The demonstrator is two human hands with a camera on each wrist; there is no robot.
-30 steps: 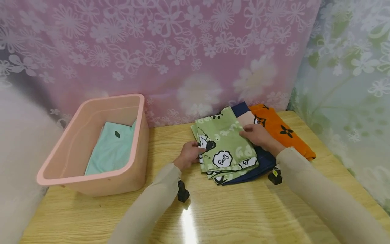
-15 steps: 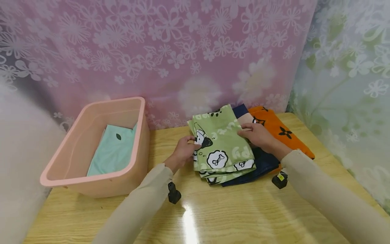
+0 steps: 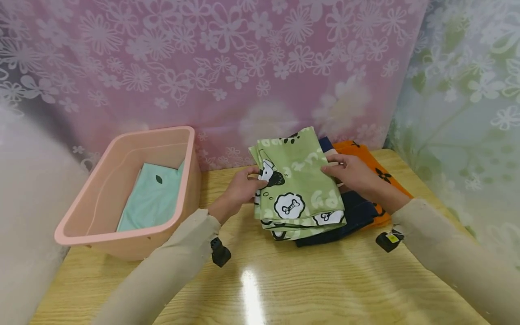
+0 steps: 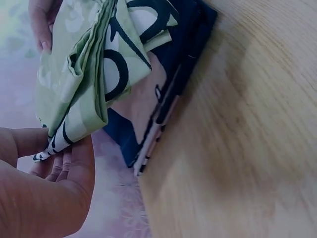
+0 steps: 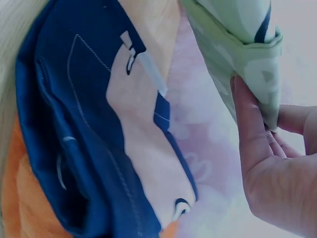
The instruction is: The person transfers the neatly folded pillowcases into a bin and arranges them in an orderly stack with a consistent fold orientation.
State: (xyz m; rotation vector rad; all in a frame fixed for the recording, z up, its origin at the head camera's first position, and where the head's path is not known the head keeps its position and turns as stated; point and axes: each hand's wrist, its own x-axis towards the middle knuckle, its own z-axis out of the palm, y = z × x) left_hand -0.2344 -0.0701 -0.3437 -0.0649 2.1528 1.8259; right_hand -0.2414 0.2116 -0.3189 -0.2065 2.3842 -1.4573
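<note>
A folded green cloth [image 3: 298, 180] with a cartoon dog print is held between both hands, lifted over the table. The left hand [image 3: 242, 186] pinches its left edge, thumb on top and fingers beneath, as the left wrist view shows. At the opposite edge the right hand [image 3: 354, 174] pinches the cloth between thumb and fingers. In the right wrist view the cloth's edge hangs away from a folded navy cloth [image 5: 94, 99] with a pale pink patch. That navy cloth lies below and to the right, partly covered by the green one in the head view.
A pink plastic tub [image 3: 191, 180] stands at the left, with a folded mint-green cloth [image 3: 151, 198] inside. An orange cloth [image 3: 387, 215] with black motifs lies partly under the navy one. A flowered curtain [image 3: 227, 90] hangs along the back of the wooden table [image 3: 308, 284].
The green cloth has risen off the navy cloth, its far edge now higher against the curtain. Both hands have moved up with it, still pinching its sides.
</note>
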